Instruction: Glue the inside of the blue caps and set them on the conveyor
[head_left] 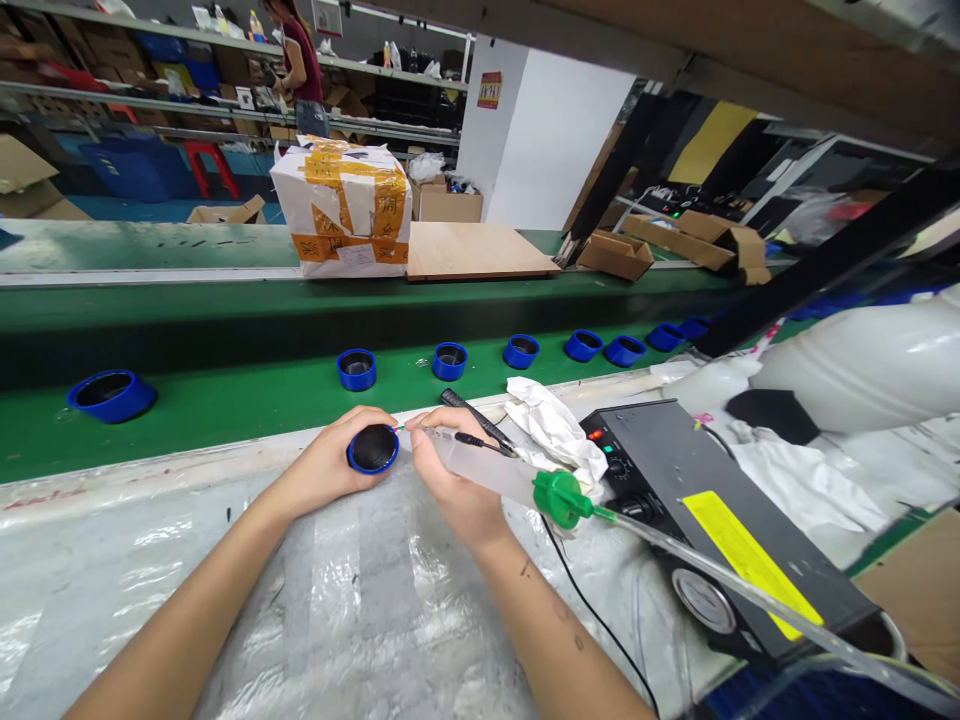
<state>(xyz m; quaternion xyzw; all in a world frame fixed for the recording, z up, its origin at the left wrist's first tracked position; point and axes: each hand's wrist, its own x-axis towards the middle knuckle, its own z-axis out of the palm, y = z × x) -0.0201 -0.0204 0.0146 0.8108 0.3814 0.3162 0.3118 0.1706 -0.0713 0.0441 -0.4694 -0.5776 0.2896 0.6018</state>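
My left hand [335,455] is closed around a blue ring-shaped cup with a dark inside [373,449], its opening turned toward me. In my right hand [455,487] lies a translucent dispensing syringe [499,474], gripped near its front end. Its thin tip points left at the cup's upper right rim; whether it touches cannot be made out. A green cap [561,499] closes the syringe's back end, and a clear air hose [720,572] runs from it to the lower right. Both hands are above the plastic-covered table [330,620].
Several similar blue cups [356,369] stand along the green conveyor belt [247,408]. A black dispenser box [720,520] with a gauge sits at right, beside a white cloth [555,430] and a dark-handled tool [476,417]. A taped carton [345,208] and a person [302,65] are farther back.
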